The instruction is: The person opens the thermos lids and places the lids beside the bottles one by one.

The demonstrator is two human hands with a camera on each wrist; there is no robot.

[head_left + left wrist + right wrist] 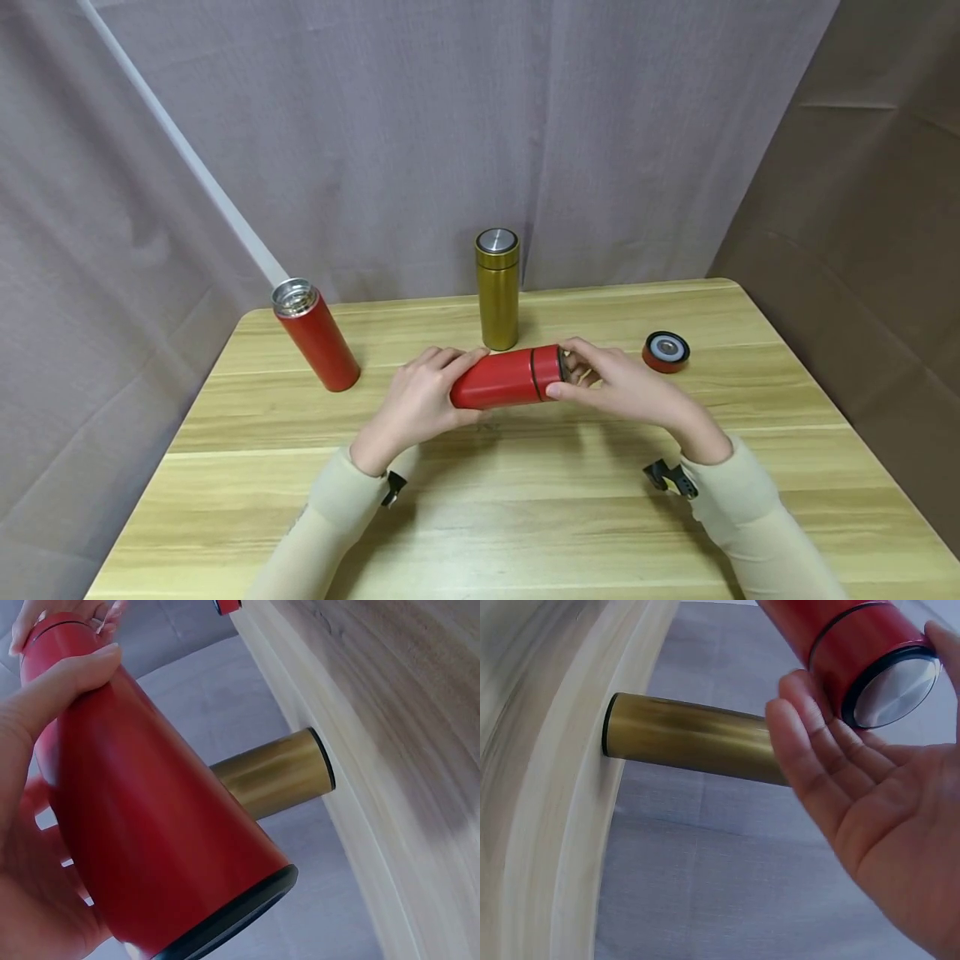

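Held nearly level above the table is a red thermos [498, 382], its lid end towards the right. My left hand [423, 398] grips the body near the base, with the thumb along the near side; the black-rimmed bottom shows in the left wrist view. At the other end, my right hand [618, 383] holds the red lid [550, 372] between thumb and fingers. The lid sits on the thermos, a dark line marking the joint. Its silver top [897, 691] faces the right palm.
Behind the hands a gold thermos [498, 300] stands upright with its lid on. Another red thermos [318, 340], open at the top, stands at the left. A loose red lid [666, 351] lies inside-up on the right of the wooden table [517, 517]. Grey curtain [375, 150] hangs behind.
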